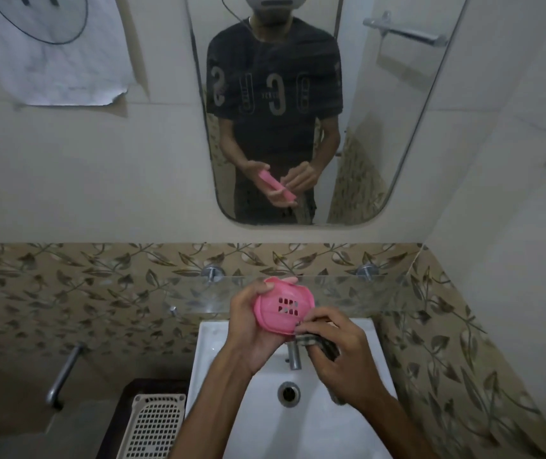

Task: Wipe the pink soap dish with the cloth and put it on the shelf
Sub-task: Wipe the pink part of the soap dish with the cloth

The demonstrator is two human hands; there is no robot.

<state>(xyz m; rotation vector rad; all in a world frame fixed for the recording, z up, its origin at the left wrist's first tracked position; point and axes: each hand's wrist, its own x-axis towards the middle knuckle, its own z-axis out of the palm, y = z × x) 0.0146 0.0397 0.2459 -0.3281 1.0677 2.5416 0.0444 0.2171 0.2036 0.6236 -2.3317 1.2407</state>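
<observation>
**Pink soap dish held over the basin, cloth at its lower edge**

The left hand [251, 329] holds the pink soap dish [283, 309] above the white washbasin [205, 369], with the thumb curled over the dish's upper left rim and the other fingers wrapped behind it. The dish is tilted so that its slotted face, with a small grid of drain holes, looks up toward the camera. It is in the air, just in front of the glass shelf [348, 293] that runs along the leaf-patterned tiles, and not resting on it.

The right hand [341, 352] has its fingers curled around a dark checked cloth [318, 342], bunched up and pressed against the lower right edge of the dish. Part of the cloth hangs down past the palm. Directly under the two hands stands the chrome tap [294, 357], and below that the round drain [289, 393].

A mirror [381, 144] above the shelf reflects the person with the dish in hand. A cream perforated basket [152, 425] sits at lower left beside the basin, and a metal pipe [64, 376] juts from the wall farther left.
</observation>
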